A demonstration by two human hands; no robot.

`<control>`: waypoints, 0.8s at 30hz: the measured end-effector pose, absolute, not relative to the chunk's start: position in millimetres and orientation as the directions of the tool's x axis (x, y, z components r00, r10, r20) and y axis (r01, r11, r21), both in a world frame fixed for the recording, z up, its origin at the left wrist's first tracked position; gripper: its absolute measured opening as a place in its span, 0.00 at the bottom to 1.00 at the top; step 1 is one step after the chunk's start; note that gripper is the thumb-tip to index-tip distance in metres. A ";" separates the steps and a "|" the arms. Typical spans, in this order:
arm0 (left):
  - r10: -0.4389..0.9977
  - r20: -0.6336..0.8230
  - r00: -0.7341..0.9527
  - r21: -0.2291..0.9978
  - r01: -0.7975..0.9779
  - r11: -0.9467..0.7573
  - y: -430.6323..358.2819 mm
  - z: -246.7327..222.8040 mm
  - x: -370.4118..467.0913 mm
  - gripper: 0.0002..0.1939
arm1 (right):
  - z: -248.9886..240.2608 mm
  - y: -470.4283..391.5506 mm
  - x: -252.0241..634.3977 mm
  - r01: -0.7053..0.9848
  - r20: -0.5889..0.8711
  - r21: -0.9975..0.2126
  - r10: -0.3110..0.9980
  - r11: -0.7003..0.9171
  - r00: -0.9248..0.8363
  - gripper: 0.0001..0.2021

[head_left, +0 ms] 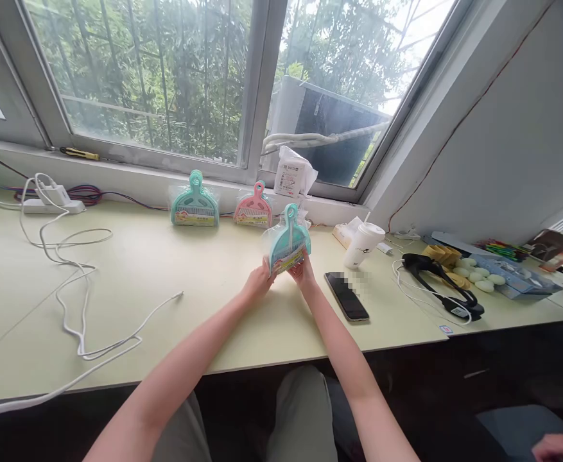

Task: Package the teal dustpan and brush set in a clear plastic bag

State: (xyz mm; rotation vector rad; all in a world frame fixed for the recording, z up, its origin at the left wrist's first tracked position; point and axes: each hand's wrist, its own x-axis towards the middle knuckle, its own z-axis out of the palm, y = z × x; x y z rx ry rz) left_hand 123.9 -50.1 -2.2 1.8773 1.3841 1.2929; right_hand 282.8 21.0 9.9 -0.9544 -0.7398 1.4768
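Barred window (146, 77) at the back with greenery outside, pale yellow-green worktop (131, 308) running below it. We have the held teal dustpan set (288, 247) (clear wrap, brush inside) upright and slightly tilted near the middle of the worktop. Left hand (258, 282) has its lower left corner, right hand (303, 269) its lower right; both grips are closed on it. We can't tell whether its bottom edge touches the worktop.

Behind and to the left, a second teal set (195, 205) and a pink set (253, 208) stand against the sill wall, apart from each other. A wrapped white box (291, 176) sits behind the held set. Right of the hands we get a phone (347, 296) lying flat, then a white paper cup (364, 247) with a straw; farther right, a black strap-like device (442, 289) near some whitish balls (481, 277). Left side: loose white cable (83, 321), power strip (52, 205). Another person's hand (560, 447) shows at bottom right, well apart.
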 end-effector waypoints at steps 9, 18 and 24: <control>0.911 0.412 -0.019 0.836 0.405 -0.370 -46.7 -4.4 122.6 0.20 | 11.2 16.3 280.8 -0.510 -0.025 -0.858 0.996 -0.065 -0.086 0.13; 0.977 0.211 0.042 0.966 0.146 -0.215 -29.2 -10.3 104.4 0.34 | 2.8 17.4 276.0 -0.429 0.083 -0.903 0.989 0.022 -0.124 0.18; 0.984 0.139 0.108 0.974 -0.196 -0.116 -31.0 -2.2 113.4 0.38 | 1.1 20.4 277.2 -0.468 0.103 -0.882 0.992 0.055 -0.077 0.18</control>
